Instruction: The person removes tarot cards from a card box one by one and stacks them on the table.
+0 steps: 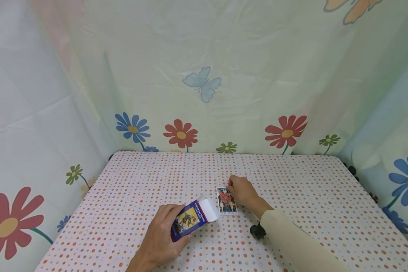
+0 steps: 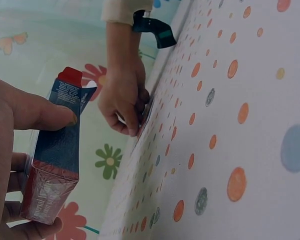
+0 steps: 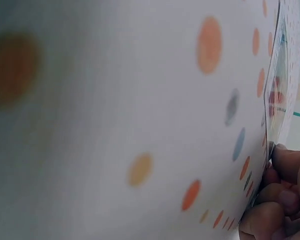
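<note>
My left hand grips a blue tarot card box tilted above the table, thumb along one side and fingers round the other. The box's white end flap stands open toward the right. A tarot card lies face up just past that flap, with a red figure and the title "The Devil" on it. My right hand is at the card's upper right edge. In the right wrist view, thumb and curled fingers pinch the edge of the card. Whether other cards lie beneath it cannot be told.
A white cloth with coloured dots covers the table. Behind and beside it hang curtains printed with flowers and butterflies. A black wrist device sticks out from my right sleeve, close above the cloth.
</note>
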A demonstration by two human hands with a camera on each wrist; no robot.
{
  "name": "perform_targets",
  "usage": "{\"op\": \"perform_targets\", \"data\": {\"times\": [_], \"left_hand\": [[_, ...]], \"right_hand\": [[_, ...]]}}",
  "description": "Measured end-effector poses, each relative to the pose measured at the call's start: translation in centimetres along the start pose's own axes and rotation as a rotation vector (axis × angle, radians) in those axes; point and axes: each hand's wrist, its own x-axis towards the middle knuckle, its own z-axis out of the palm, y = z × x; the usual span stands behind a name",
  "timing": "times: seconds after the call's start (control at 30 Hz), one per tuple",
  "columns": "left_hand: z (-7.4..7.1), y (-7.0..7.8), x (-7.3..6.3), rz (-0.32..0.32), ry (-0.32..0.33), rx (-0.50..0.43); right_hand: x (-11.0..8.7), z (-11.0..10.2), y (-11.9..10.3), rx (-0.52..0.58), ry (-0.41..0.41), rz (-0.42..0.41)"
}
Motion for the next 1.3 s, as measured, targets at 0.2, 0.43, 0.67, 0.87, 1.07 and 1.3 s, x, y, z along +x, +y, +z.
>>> {"op": "perform_targets", "data": {"times": [0.2,0.43,0.67,0.87,1.07,1.3], "left_hand": [[-0.1,0.0,0.0,-0.001,-0.001,0.003],[-0.2,-0.1,0.1,-0.013,-0.012,0.014],[-0.4,-0.1,0.0,-0.022,-0.018,0.014],[-0.3,-0.1,0.0,-0.017,-0.004,0.011],[-0.2,-0.1,-0.1,-0.004,0.006,0.005],[-0.1,0.0,0.0,0.001,0.012,0.000]], "right_hand": [[0.0,0.1,0.0,0.001,0.009,0.013],[-0.1,0.2,0.0,0.023,0.006,0.028],[-0.9,0.2,-0.5,0.048,0.033,0.021],[-2.5,0.2,-1.4,0.057,0.106,0.042],[-4.6,-0.3,-2.5,0.084,0.155,0.037],[-6.6,-1.6,-3.4,0.211,0.227,-0.023]]}}
